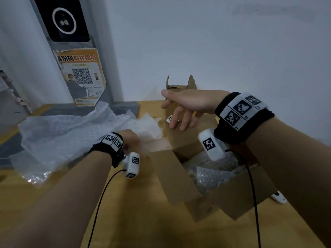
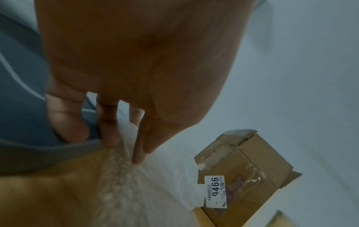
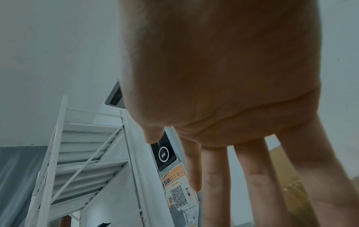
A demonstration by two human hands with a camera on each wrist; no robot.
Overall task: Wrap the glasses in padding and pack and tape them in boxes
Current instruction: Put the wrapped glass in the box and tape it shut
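Currently the left hand (image 1: 129,138) is lowered onto the sheet of bubble wrap (image 1: 59,136) lying on the bench (image 1: 139,226). From the head view its fingers are hidden behind the wrist band; the left wrist view shows them curled, with the fingertips (image 2: 139,158) pinching a gathered fold of the wrap. White tissue paper (image 1: 152,127) lies just beyond this hand.

To the right of the left hand stands an open cardboard box (image 1: 238,203), flaps up, with bubble-wrapped contents (image 1: 211,174) inside. Whether these are glasses cannot be told.

The right hand (image 1: 186,106) hovers above that box with its fingers spread and relaxed, holding nothing. The right wrist view confirms the straight, separated fingers (image 3: 215,184) and adds what the head view lacks: a white stair frame (image 3: 81,153) beyond the hand.

Behind the right hand stands a second, smaller box (image 1: 180,86), flaps open. Only the left wrist view shows its taped seams and a white label (image 2: 215,192) reading 9466.

A grey kiosk (image 1: 71,51) with an orange notice stands beyond the left hand.
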